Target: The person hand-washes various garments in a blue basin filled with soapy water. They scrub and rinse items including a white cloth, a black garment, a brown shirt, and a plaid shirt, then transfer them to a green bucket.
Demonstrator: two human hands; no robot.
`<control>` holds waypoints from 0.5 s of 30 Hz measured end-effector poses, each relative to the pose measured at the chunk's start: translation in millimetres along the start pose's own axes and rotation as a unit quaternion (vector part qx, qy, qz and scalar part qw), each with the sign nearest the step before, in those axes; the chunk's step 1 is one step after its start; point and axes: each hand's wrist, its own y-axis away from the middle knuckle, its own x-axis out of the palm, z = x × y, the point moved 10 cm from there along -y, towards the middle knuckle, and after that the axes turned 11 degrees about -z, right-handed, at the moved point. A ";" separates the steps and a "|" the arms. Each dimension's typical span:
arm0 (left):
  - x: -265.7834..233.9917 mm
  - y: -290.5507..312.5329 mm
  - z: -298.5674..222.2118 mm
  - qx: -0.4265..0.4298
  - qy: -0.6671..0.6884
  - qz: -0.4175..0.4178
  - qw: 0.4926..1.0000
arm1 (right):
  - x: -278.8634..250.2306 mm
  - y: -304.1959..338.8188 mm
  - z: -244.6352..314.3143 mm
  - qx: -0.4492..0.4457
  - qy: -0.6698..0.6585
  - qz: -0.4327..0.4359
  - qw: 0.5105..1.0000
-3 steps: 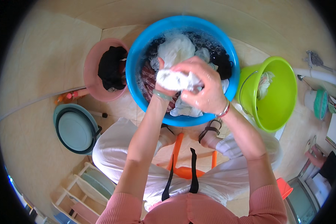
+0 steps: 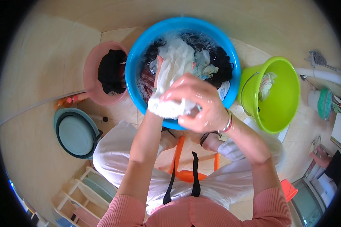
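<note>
Over one tub, one white cloth is gripped by right fingers; left fingers' grip cannot be told. The cloth has been drawn longer.

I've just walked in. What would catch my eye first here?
Probably the big blue tub at upper centre, with soapy water and soaking clothes. Above it, a white cloth lies across the left hand, the right hand against its near end. Then the bright green bucket on the right, and the pink basin of dark clothes on the left.
</note>
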 end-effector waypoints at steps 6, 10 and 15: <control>-12.3 2.9 11.5 -0.089 0.075 -0.003 0.993 | 8.4 0.1 48.5 -0.001 -0.130 0.086 0.988; -30.3 6.1 2.4 -0.033 0.011 -0.066 0.997 | -15.3 -11.3 45.2 0.014 -0.180 0.107 0.978; -82.2 26.6 13.6 0.071 -0.104 -0.213 0.969 | -68.9 -63.1 -58.5 0.208 -0.143 -0.084 0.964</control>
